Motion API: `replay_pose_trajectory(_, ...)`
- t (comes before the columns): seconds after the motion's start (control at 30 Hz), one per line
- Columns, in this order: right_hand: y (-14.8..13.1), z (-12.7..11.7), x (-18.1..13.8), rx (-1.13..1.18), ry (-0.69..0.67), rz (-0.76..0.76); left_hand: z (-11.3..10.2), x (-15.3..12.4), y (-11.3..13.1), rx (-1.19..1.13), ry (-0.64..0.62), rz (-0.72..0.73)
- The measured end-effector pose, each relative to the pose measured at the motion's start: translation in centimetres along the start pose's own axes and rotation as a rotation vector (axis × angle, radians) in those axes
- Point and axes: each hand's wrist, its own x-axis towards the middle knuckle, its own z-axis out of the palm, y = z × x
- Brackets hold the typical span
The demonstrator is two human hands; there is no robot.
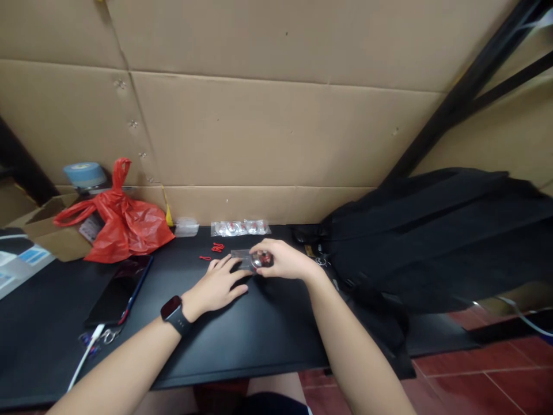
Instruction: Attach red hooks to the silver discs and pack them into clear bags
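My right hand [283, 259] is closed around a small round clear item [261, 260] with red inside it; its exact kind I cannot make out. Beside it, a clear plastic bag [242, 258] lies on the black table, and the round item overlaps its right end. My left hand [218, 283] rests flat with fingers stretched, the fingertips touching the bag's left and lower edge. Just beyond the left hand are several small red cord loops [218, 247], with a single red loop [204, 258] apart from them. Behind them sits a row of clear-wrapped round pieces [240, 228].
A red plastic bag [125, 225] and an open cardboard box [60, 230] stand at the left. A phone [121, 291] lies nearer, with a white cable [86, 354]. A black backpack [440, 242] covers the right side. Clear plastic sleeves [187, 226] lie by the cardboard wall [276, 132].
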Motion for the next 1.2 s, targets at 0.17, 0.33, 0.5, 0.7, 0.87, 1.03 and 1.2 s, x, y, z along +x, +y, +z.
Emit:
replay_pose_trajectory(0.17, -0.5, 0.4, -0.1, -0.099, -0.095, 0.135, 0.1, 0.1, 0.0, 0.013, 0.001, -0.038)
replay_pose_trajectory(0.33, -0.4, 0.8, 0.2, -0.143, -0.085, 0.164, -0.4, 0.1, 0.2, 0.006, 0.021, -0.028)
replay_pose_trajectory(0.5, 0.3, 1.0, 0.4, -0.16, -0.066, 0.179, 0.1, 0.0, -0.2, 0.054, 0.023, -0.058)
replay_pose_trajectory(0.7, 0.7, 1.6, 0.7, -0.198, -0.077, 0.223, 0.5, -0.3, -0.5, 0.079, 0.04, -0.099)
replay_pose_trajectory(0.87, 0.9, 1.4, 0.7, -0.218, -0.085, 0.252, 0.0, -0.3, 0.1, 0.045, -0.076, -0.04)
replay_pose_trajectory(1.03, 1.4, 1.3, 0.8, -0.155, -0.095, 0.205, -0.4, -0.1, 0.8, 0.034, -0.143, -0.009)
replay_pose_trajectory(1.2, 2.1, 1.7, 1.0, 0.013, -0.098, 0.133, -0.3, -0.1, 0.4, 0.003, -0.092, 0.033)
